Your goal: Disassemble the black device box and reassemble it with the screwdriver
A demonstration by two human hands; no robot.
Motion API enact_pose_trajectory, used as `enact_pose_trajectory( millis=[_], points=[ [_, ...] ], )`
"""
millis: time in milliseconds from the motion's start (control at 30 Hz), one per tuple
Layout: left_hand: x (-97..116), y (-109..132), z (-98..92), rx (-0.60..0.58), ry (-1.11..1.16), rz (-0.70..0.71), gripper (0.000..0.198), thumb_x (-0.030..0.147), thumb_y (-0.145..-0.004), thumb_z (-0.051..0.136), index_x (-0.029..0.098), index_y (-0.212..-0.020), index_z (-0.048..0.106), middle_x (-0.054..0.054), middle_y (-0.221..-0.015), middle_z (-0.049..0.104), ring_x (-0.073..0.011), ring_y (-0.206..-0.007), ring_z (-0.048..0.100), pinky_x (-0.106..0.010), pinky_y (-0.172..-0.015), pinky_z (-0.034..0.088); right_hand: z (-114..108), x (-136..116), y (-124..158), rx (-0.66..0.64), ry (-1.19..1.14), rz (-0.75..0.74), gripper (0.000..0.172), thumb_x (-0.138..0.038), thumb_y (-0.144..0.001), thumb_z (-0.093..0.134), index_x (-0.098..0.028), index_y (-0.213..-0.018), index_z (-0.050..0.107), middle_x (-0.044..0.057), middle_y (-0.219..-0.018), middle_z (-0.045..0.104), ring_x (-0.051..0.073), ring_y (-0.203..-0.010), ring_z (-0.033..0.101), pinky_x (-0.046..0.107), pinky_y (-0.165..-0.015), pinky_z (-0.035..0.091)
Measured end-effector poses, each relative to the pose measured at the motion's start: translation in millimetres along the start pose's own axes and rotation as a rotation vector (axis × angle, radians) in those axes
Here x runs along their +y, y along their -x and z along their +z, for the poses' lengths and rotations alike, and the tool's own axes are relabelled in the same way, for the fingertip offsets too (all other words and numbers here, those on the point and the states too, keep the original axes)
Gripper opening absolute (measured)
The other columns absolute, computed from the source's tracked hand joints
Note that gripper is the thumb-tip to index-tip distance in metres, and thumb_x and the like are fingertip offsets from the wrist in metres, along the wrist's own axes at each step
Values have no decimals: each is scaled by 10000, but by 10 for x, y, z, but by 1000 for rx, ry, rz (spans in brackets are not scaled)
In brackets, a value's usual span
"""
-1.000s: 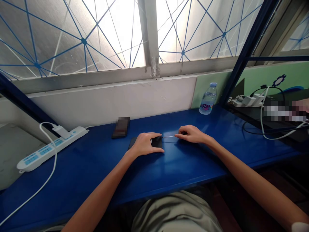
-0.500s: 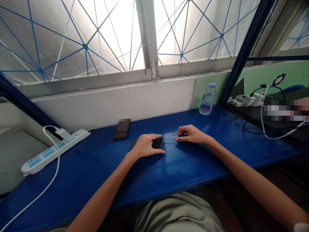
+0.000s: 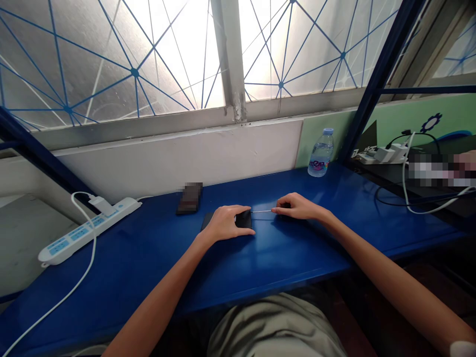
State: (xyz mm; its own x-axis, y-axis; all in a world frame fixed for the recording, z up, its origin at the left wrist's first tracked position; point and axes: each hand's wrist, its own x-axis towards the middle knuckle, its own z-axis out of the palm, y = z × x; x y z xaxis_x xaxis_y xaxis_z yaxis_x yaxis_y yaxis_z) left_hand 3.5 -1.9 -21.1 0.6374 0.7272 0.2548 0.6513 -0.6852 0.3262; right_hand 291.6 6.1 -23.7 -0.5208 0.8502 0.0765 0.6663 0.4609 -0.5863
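My left hand (image 3: pixel 224 223) lies over a flat black rectangular object (image 3: pixel 244 220) on the blue desk, thumb and fingers closed on its opposite edges. Much of the object is under the palm, so I cannot tell its kind. From the right, my right hand (image 3: pixel 296 206) pinches a screwdriver (image 3: pixel 262 211) held level just above the desk. Its thin metal shaft points left, and the tip meets the right edge of the black object near my left fingertip. The handle is hidden in my fingers.
A dark blurred phone-like slab (image 3: pixel 189 198) lies behind my left hand. On the left are a white power strip (image 3: pixel 89 230) and its cable. A water bottle (image 3: pixel 320 153) stands at the back right. Cables (image 3: pixel 405 198) and a co-worker's hand (image 3: pixel 467 161) are at far right.
The fingers of my right hand have rolled around the screwdriver, and its black and yellow handle no longer shows. My left hand and the black object stay in place. The view has shifted slightly.
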Motion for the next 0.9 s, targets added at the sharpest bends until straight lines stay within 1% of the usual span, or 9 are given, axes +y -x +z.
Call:
enact_pose_trajectory(
  millis=[167,300,400,500,600,700,800,900],
  points=[
    [2,2,0,-5,3,3,737,716,-692,707,225,-1241,676,-79,-1262,687,-309,-1144,651,-397,-968,523,4,20,-4,-34,-45,18,558,-688,-823,546,-168,-628,602,-9,-573,506,115,-541,403,266,-521,274],
    [11,-1,-2,-3,-5,2,727,713,-697,705,225,-1236,680,-78,-1260,689,-309,-1143,653,-387,-968,521,14,23,-2,-18,-72,20,511,-670,-790,605,-177,-657,583,-11,-596,530,117,-556,429,258,-528,296],
    [28,-3,-13,-10,-13,-4,742,717,-693,706,214,-1239,679,-84,-1262,687,-312,-1145,651,-391,-965,522,21,17,1,-41,-92,39,471,-642,-796,625,-183,-704,572,-9,-594,561,126,-561,471,254,-536,319],
    [35,-2,-20,-13,-19,-11,750,723,-690,703,218,-1244,677,-85,-1264,686,-316,-1151,647,-399,-969,520,28,16,-2,-10,-68,31,458,-629,-785,644,-186,-706,559,-14,-599,548,123,-561,453,251,-532,307],
    [25,0,-16,-16,-18,-4,752,723,-698,697,216,-1253,671,-83,-1268,684,-310,-1152,646,-396,-966,521,31,12,-7,27,-62,32,478,-639,-833,577,-183,-689,560,0,-639,563,122,-571,447,254,-537,307],
    [14,-2,-9,-16,-14,3,749,727,-700,691,224,-1256,668,-80,-1272,682,-308,-1149,648,-391,-965,520,30,6,-9,29,-85,56,475,-611,-894,493,-176,-735,599,18,-658,596,133,-581,480,258,-551,323],
    [18,-4,-8,-11,-5,5,746,728,-696,694,233,-1254,670,-79,-1263,687,-310,-1143,651,-389,-966,518,26,6,-11,37,-85,61,433,-579,-890,510,-174,-774,613,23,-682,615,136,-593,493,256,-562,338],
    [31,-5,-10,-12,-5,-2,742,711,-695,709,225,-1254,672,-84,-1261,687,-312,-1144,651,-397,-968,516,15,17,-12,40,-78,48,429,-584,-865,543,-175,-763,620,22,-698,615,135,-602,489,258,-560,338]
  ],
)
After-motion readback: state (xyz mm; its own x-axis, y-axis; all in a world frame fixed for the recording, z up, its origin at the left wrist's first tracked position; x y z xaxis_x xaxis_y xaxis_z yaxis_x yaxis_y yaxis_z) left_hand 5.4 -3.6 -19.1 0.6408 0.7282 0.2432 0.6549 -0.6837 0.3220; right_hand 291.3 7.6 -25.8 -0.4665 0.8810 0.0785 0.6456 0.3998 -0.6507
